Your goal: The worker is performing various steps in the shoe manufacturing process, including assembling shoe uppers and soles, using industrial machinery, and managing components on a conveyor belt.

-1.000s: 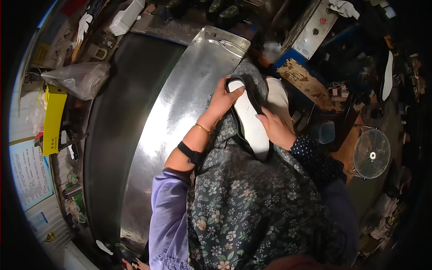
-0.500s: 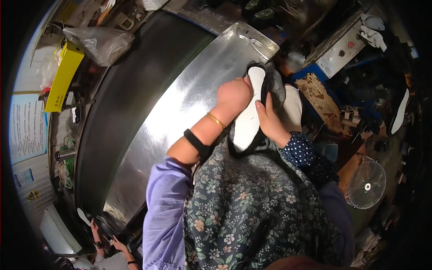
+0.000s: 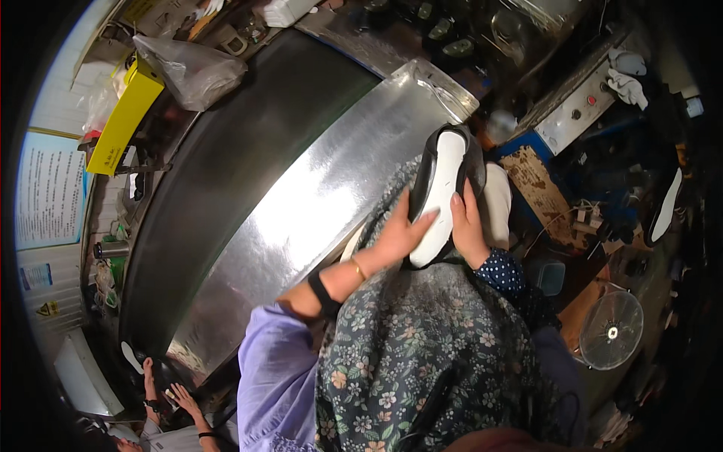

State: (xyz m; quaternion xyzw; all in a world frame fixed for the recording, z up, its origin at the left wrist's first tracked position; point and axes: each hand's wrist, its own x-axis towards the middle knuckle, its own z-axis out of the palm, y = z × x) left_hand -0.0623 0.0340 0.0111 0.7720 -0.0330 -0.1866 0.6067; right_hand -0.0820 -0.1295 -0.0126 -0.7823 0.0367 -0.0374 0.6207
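A black shoe upper with a white insole board facing up is held lengthwise over my apron, its far end pointing away from me. My left hand grips its left side, with the thumb lying on the white board and the fingers along the black edge. On the right side my right hand is wrapped round it, thumb against the board's edge; most of its fingers are hidden. Small staple-like marks show on the board. Beneath the shoe lies the floral apron over my lap.
To my left are a shiny metal tabletop and a dark conveyor belt. A yellow box and plastic bag lie beyond. At right stand a fan and a control panel. A co-worker's hand shows lower left.
My left hand has gone from a curled grip near the shoe's far end to its near left side, thumb now on the board. The shoe sits slightly lower and further right in view.
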